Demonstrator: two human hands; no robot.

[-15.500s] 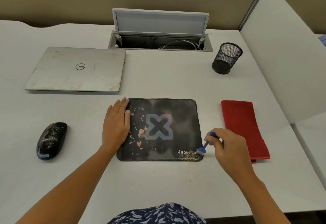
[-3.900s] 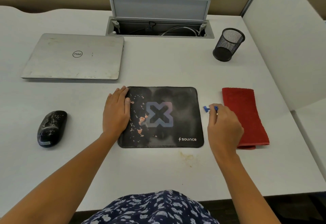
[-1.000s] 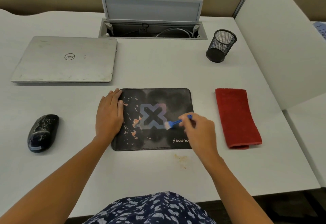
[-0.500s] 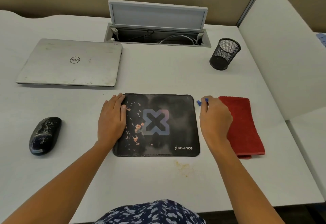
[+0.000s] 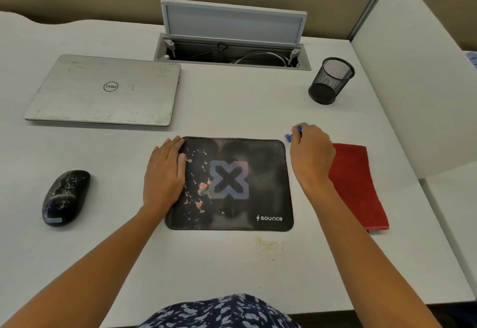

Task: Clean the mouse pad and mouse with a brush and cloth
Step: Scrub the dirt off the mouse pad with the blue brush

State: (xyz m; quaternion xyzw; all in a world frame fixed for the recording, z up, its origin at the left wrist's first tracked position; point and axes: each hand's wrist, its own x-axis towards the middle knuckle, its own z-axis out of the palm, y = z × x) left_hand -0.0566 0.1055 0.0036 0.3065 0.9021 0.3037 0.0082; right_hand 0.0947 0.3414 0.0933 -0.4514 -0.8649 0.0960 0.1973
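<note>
The pad (image 5: 265, 172) lay flat on the bench (image 5: 232, 110) in front of the person, its long side running left to right. Pinkish flecks (image 5: 202, 189) were scattered over its left third, while the right part looked dark and plain. The left hand (image 5: 165, 172) rested on the pad's left edge, fingers straight and together, pinning it down. The right hand (image 5: 312, 154) hovered just past the pad's far right corner, fingers curled round a small blue brush (image 5: 294, 134) whose end showed left of the knuckles. Whether the bristles touched the bench could not be told.

The flecks lay to the left of the brush and nearer the person, almost the pad's whole length away, so the next stroke would likely have to run leftward along that long axis. The left hand was nearer the flecks but was busy holding the pad.

The red cloth (image 5: 358, 185) lay folded just right of the pad, apparently not gripped. The mouse (image 5: 65, 197), speckled with pale dirt, sat well apart to the left, closer to the left hand. A yellowish stain (image 5: 268, 245) marked the bench in front of the pad. A closed laptop (image 5: 103, 90), a mesh cup (image 5: 330, 81) and an open cable hatch (image 5: 232, 53) stood farther back.
</note>
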